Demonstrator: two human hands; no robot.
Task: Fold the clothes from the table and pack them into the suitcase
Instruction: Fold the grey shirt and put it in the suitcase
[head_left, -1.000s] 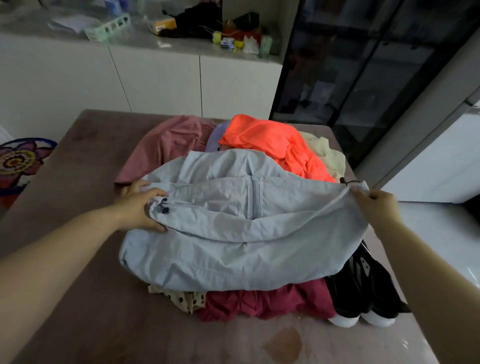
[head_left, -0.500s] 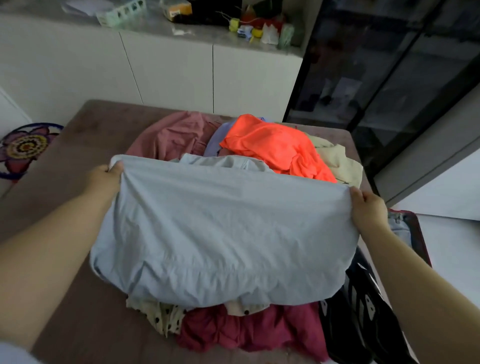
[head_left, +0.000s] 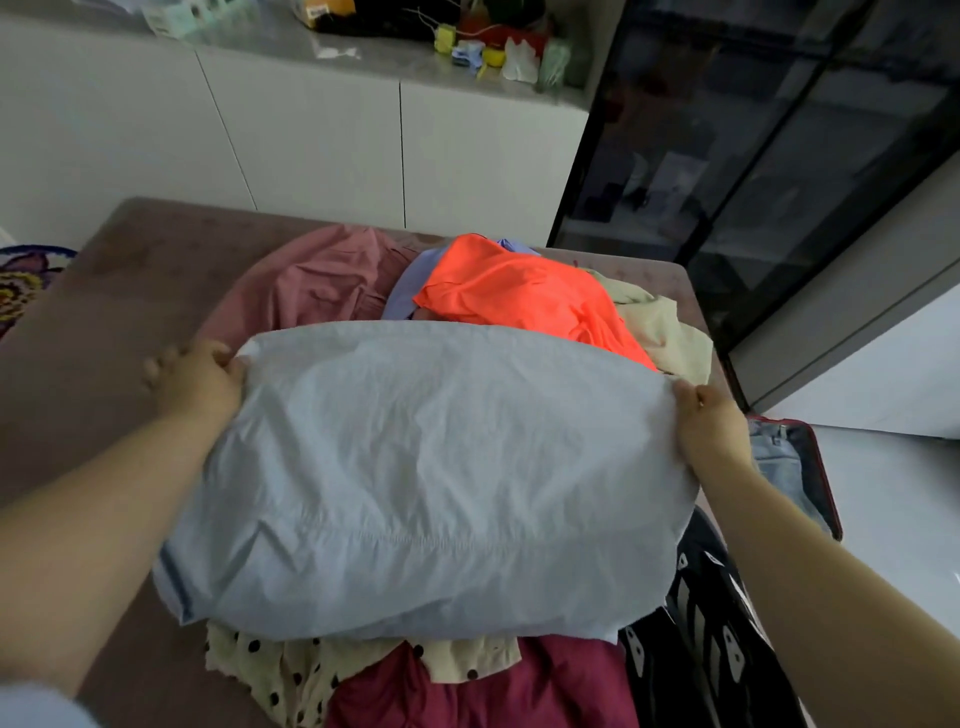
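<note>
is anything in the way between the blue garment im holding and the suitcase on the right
Nothing visible blocks it. The left hand and right hand hold the light blue garment by its far corners on the clothes pile; the open suitcase lies just beyond the right hand, off the table, with denim inside.

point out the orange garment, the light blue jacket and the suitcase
orange garment (head_left: 519, 296): head view, middle of its top surface
light blue jacket (head_left: 426, 478): head view, centre of the spread fabric
suitcase (head_left: 824, 480): head view, its red right rim
</note>
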